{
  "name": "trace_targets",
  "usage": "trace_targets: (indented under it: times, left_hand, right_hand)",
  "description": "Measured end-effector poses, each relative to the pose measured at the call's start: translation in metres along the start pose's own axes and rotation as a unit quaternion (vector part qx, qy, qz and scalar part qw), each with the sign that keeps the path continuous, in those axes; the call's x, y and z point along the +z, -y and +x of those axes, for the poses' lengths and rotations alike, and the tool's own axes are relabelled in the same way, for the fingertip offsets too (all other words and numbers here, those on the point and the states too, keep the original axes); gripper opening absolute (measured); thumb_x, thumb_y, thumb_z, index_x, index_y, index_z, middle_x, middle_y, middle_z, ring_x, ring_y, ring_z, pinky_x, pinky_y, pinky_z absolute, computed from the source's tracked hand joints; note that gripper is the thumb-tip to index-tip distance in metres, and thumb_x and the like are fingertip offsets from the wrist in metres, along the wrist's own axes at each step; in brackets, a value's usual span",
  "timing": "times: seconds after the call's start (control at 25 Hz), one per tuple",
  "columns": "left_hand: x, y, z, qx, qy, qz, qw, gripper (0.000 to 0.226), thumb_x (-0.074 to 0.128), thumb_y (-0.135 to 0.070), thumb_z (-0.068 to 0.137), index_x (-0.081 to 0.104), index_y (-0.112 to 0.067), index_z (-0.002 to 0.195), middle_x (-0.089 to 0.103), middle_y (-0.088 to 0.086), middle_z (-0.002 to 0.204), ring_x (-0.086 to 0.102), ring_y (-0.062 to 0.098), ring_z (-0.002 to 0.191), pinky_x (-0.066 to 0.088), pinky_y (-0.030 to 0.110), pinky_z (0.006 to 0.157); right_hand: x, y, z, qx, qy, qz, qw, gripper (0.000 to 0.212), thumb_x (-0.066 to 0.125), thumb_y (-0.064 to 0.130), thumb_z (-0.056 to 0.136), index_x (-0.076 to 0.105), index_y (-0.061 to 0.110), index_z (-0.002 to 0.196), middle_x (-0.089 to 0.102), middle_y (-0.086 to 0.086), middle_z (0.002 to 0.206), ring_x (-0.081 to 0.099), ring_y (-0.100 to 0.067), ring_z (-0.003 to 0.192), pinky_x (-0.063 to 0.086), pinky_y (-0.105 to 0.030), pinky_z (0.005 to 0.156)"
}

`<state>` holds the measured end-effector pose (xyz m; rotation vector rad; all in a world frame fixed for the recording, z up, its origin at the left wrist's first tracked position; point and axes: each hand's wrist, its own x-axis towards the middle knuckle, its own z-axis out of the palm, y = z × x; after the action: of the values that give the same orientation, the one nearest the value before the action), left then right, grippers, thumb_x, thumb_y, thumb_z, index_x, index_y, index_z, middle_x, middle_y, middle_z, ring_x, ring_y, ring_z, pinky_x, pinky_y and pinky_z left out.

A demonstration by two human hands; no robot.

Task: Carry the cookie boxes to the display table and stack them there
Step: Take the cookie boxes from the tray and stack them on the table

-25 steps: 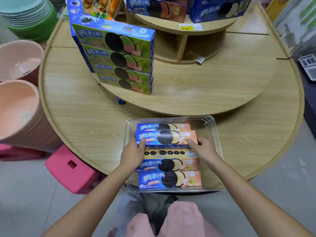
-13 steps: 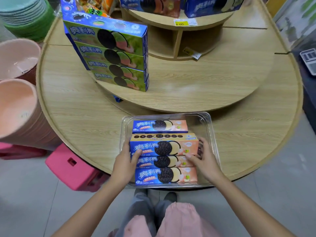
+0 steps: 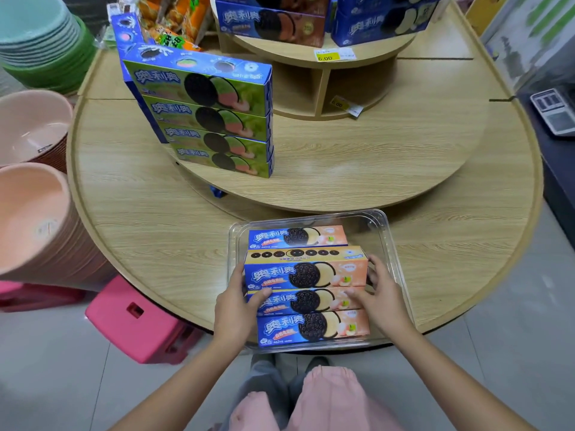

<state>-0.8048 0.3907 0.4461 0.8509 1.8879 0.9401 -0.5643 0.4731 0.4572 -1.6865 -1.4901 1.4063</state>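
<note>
Head view: the left hand [image 3: 235,309] and right hand [image 3: 381,298] clasp the ends of the raised cookie box [image 3: 305,272] in the clear tray [image 3: 393,244] on the tabletop [image 3: 161,231]; each grip's fingertips are hidden, perhaps catching the box beneath.

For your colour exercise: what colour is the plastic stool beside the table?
Pink plastic stool, clearest in the head view.

The person is wearing a pink top [image 3: 314,399] over grey trousers [image 3: 270,377]; dark shoes [image 3: 315,362] are showing; both forearms are going sleeveless.
</note>
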Motion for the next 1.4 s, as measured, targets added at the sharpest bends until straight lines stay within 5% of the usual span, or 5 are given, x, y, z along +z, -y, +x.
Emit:
trace_targets:
  times: [0.28, 0.4, 0.8, 1.04, 1.4]
  left_hand:
    - [-0.004, -0.085, 0.048, 0.150, -0.009, -0.092, 0.984, 0.064, 0.068, 0.001, 0.077, 0.045, -0.021, 0.132, 0.068, -0.021, 0.103, 0.063, -0.009, 0.094, 0.047, 0.009, 0.085]
    - [0.015, -0.124, 0.083, 0.191, -0.026, -0.089, 0.977, 0.063, 0.068, 0.001, 0.076, 0.043, -0.013, 0.132, 0.066, -0.006, 0.108, 0.061, -0.015, 0.090, 0.045, 0.007, 0.085]
    - [0.068, -0.135, 0.163, 0.200, -0.122, -0.033, 0.971, 0.063, 0.071, 0.001, 0.072, 0.046, -0.010, 0.129, 0.063, -0.008, 0.105, 0.056, -0.023, 0.088, 0.043, 0.004, 0.083]
    - [0.064, -0.125, 0.162, 0.182, -0.178, 0.038, 0.966, 0.063, 0.075, -0.013, 0.072, 0.048, -0.016, 0.129, 0.065, 0.001, 0.102, 0.062, 0.011, 0.090, 0.052, 0.028, 0.086]
    - [0.055, -0.127, 0.155, 0.163, -0.218, 0.189, 0.943, 0.061, 0.069, -0.038, 0.077, 0.046, -0.024, 0.132, 0.069, 0.003, 0.108, 0.064, 0.029, 0.085, 0.042, 0.033, 0.073]
  right_hand:
    - [-0.040, 0.069, 0.026, -0.116, -0.076, 0.069, 0.988, 0.065, 0.071, -0.010, 0.070, 0.044, 0.019, 0.122, 0.062, 0.007, 0.113, 0.060, 0.016, 0.094, 0.048, -0.008, 0.080]
    - [-0.063, 0.092, 0.077, -0.161, -0.102, 0.081, 0.978, 0.068, 0.066, -0.017, 0.069, 0.042, 0.019, 0.121, 0.060, 0.000, 0.112, 0.060, 0.014, 0.088, 0.046, -0.005, 0.072]
    - [-0.091, 0.085, 0.191, -0.193, -0.046, 0.054, 0.979, 0.069, 0.073, -0.012, 0.063, 0.048, 0.018, 0.119, 0.060, -0.002, 0.109, 0.058, -0.008, 0.097, 0.047, -0.007, 0.074]
    - [-0.080, 0.065, 0.186, -0.174, -0.048, 0.052, 0.982, 0.074, 0.076, -0.009, 0.061, 0.046, 0.035, 0.112, 0.057, 0.022, 0.102, 0.056, 0.012, 0.095, 0.050, -0.029, 0.092]
    - [-0.068, 0.072, 0.181, -0.175, -0.049, 0.023, 0.983, 0.075, 0.076, -0.003, 0.067, 0.042, 0.017, 0.130, 0.054, 0.013, 0.114, 0.052, 0.018, 0.099, 0.049, -0.021, 0.093]
